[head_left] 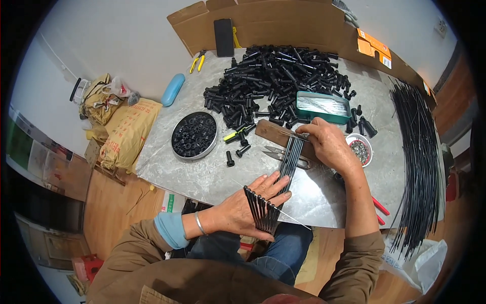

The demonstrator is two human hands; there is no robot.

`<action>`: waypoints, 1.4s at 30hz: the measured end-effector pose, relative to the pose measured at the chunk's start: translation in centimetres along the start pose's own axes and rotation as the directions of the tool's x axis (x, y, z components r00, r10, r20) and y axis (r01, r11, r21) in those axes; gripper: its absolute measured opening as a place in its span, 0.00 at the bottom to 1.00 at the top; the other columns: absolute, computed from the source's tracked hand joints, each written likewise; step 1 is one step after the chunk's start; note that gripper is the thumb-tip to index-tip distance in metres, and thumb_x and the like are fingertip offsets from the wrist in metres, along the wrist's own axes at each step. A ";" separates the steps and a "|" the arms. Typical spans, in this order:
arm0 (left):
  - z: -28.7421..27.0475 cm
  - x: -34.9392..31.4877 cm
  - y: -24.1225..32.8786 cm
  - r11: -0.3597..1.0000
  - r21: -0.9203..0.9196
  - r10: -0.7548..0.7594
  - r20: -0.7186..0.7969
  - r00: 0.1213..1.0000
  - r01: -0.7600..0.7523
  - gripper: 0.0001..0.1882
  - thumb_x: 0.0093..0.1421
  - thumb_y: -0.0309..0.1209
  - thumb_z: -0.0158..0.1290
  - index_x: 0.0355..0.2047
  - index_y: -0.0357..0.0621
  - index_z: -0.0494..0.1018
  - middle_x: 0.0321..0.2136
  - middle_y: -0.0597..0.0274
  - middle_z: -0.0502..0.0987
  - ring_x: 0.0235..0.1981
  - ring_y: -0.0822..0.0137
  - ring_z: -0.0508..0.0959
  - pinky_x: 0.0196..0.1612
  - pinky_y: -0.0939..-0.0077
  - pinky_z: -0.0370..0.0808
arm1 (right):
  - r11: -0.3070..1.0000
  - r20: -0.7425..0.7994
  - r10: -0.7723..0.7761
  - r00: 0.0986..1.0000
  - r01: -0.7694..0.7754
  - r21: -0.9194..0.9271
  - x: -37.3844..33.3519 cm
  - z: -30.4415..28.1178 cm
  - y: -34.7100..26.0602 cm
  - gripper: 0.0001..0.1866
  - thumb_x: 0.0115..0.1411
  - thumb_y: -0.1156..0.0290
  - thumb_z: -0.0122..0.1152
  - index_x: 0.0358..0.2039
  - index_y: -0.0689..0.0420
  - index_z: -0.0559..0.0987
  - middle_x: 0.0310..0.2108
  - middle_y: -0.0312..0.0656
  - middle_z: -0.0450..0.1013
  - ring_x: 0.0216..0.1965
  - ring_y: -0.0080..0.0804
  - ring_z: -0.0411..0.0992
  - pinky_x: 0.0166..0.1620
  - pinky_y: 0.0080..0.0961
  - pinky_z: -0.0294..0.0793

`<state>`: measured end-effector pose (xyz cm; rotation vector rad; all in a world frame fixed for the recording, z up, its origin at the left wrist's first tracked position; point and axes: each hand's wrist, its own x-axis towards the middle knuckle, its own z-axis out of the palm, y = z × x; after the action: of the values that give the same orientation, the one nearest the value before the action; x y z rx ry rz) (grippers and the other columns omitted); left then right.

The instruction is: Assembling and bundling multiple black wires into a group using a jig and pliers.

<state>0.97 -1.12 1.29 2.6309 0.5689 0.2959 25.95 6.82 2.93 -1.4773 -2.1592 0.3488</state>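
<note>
My left hand (238,205) is closed around a row of thin black rods (288,167) at the table's near edge. A thin straight needle-like wire (291,218) runs through the row of small rod ends beside its knuckles. The rods' far ends lie on a brown wooden block (273,133). There my right hand (329,144) pinches with thumb and forefinger beside the rod tips and some fine pale wires; its exact hold is hidden. Metal scissors (276,153) lie partly beneath the rods. Just beyond my right hand stands a teal tin (322,107) of thin silvery needles.
A heap of black plastic bolt-like parts (273,76) covers the back. A round tin (195,134) of black pieces stands left, a white cup (359,150) of small metal bits right. Long black rods (417,162) overhang the right edge. Red-handled pliers (380,209) lie near the front.
</note>
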 end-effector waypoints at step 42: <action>-0.1 -0.1 -0.7 0.998 0.060 -0.002 0.070 0.998 -0.002 0.53 0.42 0.57 0.63 0.63 0.44 0.56 0.66 0.39 0.44 0.67 0.40 0.47 0.66 0.50 0.48 | 0.979 -0.106 -0.062 0.992 0.081 0.186 -0.2 1.8 2.0 0.09 0.55 0.78 0.54 0.35 0.59 0.80 0.32 0.47 0.71 0.37 0.47 0.71 0.42 0.37 0.69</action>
<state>0.58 -0.54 1.02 2.6871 0.5633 0.1886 26.65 7.56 0.44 -1.2804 -2.0336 0.4341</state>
